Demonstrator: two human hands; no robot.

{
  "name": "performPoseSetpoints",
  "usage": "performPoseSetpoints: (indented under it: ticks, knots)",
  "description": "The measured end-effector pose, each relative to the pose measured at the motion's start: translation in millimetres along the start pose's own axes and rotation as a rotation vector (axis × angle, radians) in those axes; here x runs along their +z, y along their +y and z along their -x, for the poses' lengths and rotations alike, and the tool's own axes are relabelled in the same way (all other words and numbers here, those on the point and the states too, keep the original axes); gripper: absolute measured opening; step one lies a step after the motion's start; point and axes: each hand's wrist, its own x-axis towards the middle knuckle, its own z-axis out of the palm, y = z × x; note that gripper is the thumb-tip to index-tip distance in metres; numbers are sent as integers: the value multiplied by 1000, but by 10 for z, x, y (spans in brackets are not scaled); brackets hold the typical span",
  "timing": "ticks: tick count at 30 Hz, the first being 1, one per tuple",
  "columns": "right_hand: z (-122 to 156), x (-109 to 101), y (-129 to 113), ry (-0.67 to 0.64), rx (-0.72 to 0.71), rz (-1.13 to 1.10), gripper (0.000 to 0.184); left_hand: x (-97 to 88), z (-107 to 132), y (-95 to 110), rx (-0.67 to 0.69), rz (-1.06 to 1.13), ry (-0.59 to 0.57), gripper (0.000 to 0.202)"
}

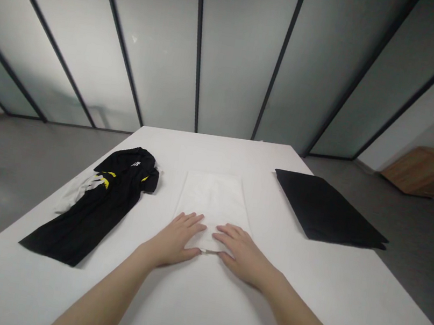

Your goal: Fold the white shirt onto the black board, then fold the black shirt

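A flat white folded cloth (214, 197) lies in the middle of the table, its long sides running away from me. My left hand (181, 236) rests palm down on its near left corner, fingers spread. On the near right corner lies my right hand (238, 250), also flat with the fingers apart. Both thumbs touch the cloth's near edge, where a small bit of the fold shows between them. The hands cover the near corners. What kind of garment the cloth is, I cannot tell.
A black garment with yellow and white parts (90, 219) lies loosely on the left of the white table (198, 312). On the right, a black flat board or folded sheet (326, 211) reaches over the table's edge. Frosted glass panels (237, 51) stand behind; a wooden cabinet (431, 173) is at right.
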Motion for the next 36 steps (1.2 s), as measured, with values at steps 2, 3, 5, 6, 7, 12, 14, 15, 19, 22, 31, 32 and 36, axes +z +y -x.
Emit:
performPoseSetpoints:
  ticks: [2, 3, 5, 6, 7, 12, 14, 15, 19, 22, 31, 32, 36]
  knots:
    - [6, -24, 31, -22, -2, -21, 48, -30, 13, -12, -2, 19, 5, 56]
    - [11, -38, 46, -36, -1, -38, 47, -40, 21, -16, 2, 30, 7, 53]
    - [24, -71, 75, -63, 7, -80, 46, -56, 41, -23, 14, 56, 14, 50]
    - [33, -88, 91, -74, 15, -101, 46, -64, 51, -26, 20, 68, 17, 50]
    - [43, -107, 107, -85, 26, -118, 46, -75, 62, -29, 25, 78, 18, 51]
    - [90, -206, 174, -114, 86, -174, 50, -182, 101, -57, -14, 146, 0, 37]
    - [98, -248, 193, -112, 106, -180, 50, -247, 118, -95, -50, 152, -38, 28]
    - [100, -269, 203, -108, 114, -179, 50, -281, 128, -122, -63, 145, -62, 26]
    - [115, -364, 252, -96, 151, -171, 46, -397, 172, -253, -121, 115, -132, 19]
    - [158, -439, 302, -118, 193, -183, 44, -436, 196, -316, -213, 129, -168, 18]
    - [250, -491, 391, -139, 263, -262, 35, -434, 207, -294, -287, 223, -223, 12]
    - [251, -496, 380, -140, 270, -264, 34, -435, 209, -294, -287, 223, -221, 11]
    - [254, -542, 318, -134, 282, -235, 23, -451, 219, -281, -278, 210, -213, 9]
